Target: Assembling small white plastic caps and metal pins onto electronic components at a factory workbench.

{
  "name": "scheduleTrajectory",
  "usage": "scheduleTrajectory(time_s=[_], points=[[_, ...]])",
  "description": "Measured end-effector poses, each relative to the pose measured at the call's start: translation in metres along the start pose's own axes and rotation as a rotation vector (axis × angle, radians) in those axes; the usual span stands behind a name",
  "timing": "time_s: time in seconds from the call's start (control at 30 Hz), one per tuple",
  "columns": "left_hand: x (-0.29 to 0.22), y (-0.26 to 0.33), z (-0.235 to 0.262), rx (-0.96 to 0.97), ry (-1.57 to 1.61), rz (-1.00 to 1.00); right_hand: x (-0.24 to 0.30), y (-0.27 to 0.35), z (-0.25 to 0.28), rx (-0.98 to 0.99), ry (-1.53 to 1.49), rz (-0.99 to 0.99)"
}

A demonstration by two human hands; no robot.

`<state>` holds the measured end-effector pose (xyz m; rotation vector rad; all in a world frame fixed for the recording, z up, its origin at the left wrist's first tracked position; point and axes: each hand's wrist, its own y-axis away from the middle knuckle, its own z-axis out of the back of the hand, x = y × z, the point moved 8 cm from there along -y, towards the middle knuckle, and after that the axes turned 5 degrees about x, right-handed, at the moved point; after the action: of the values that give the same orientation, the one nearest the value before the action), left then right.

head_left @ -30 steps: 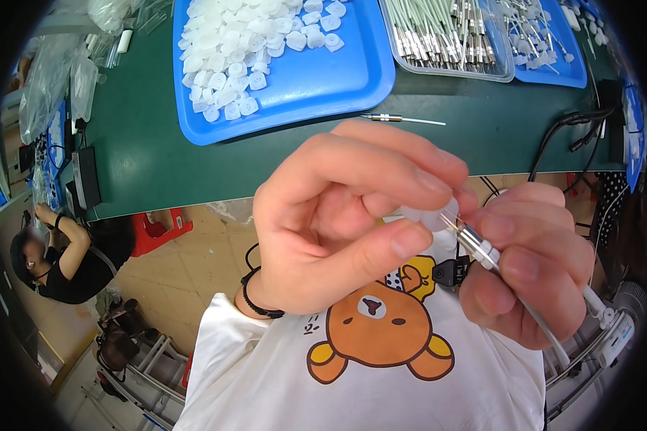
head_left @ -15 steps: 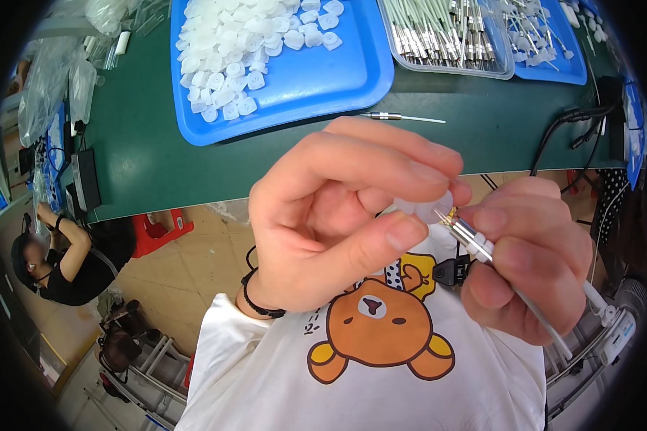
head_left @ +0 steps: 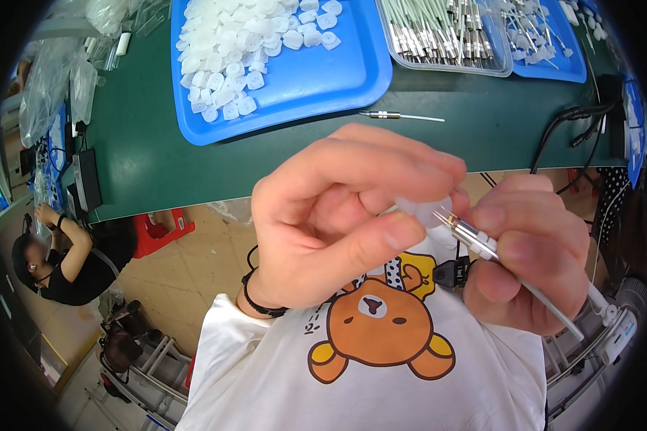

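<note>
Between thumb and fingers, my left hand (head_left: 345, 208) pinches a small translucent white plastic cap (head_left: 422, 211), partly covered by the fingertips. My right hand (head_left: 532, 251) is closed on a thin cable with a metal connector (head_left: 474, 238). The connector's bright pointed tip lies at the cap's right side; whether it has entered the cap I cannot tell. The cable's pale tail (head_left: 553, 312) runs down to the right, below my right fingers. Both hands are held in front of my shirt, nearer than the table edge.
On the green table (head_left: 144, 172) a blue tray (head_left: 323, 86) carries a heap of similar caps. A clear bin (head_left: 446, 68) of cable connectors and a second blue tray (head_left: 550, 72) stand right. One loose connector (head_left: 392, 115) lies near the edge. A person (head_left: 72, 251) sits at far left.
My right hand has shifted slightly, and the connector has tilted a little. The cap stays in my left fingers, which have barely moved.
</note>
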<state>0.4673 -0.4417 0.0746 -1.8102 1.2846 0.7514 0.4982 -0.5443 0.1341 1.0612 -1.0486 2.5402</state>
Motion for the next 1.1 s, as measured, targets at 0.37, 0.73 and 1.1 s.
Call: scheduleTrajectory(time_s=[0.37, 0.73, 1.1], points=[[-0.0021, 0.0008, -0.0008, -0.008, -0.054, -0.041, 0.0031, 0.0002, 0.0015, 0.047, 0.033, -0.013], [-0.0020, 0.0041, -0.0007, 0.001, -0.031, -0.023, 0.0034, 0.0007, 0.0027, 0.124, -0.054, -0.037], [-0.0033, 0.0059, -0.0012, 0.020, -0.108, -0.073, 0.0071, 0.0019, 0.0024, 0.240, 0.003, 0.046]])
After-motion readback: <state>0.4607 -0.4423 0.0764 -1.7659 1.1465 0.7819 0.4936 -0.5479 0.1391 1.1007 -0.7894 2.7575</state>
